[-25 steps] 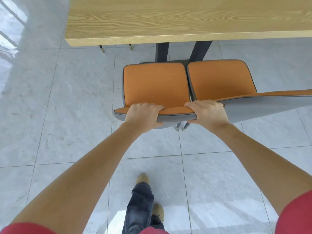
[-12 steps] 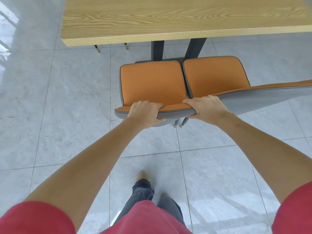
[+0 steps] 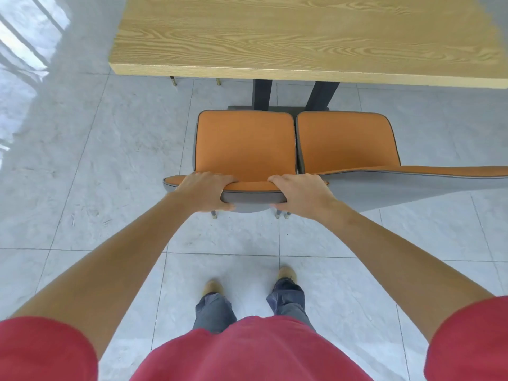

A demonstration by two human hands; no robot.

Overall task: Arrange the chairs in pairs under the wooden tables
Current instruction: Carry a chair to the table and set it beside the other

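Observation:
Two orange chairs with grey backs stand side by side in front of a wooden table (image 3: 302, 34). My left hand (image 3: 204, 192) grips the top of the left chair's (image 3: 244, 141) backrest near its left end, fingers over the front and thumb behind. Near the right end of the same backrest, my right hand (image 3: 301, 196) grips it too. The right chair (image 3: 346, 141) touches the left one seat to seat; its grey backrest runs off to the right edge. The seats' front edges lie just short of the table's near edge.
The table's two dark legs (image 3: 262, 94) and base stand right behind the seats. Brass-tipped chair legs (image 3: 174, 81) show under the table's far side at the left. Grey tiled floor (image 3: 82, 160) surrounds everything. My two feet (image 3: 286, 273) stand behind the chair.
Both hands kept their grip on the left chair's backrest. My feet came together behind the chair, and the view tilted so the table edge now slopes down to the right.

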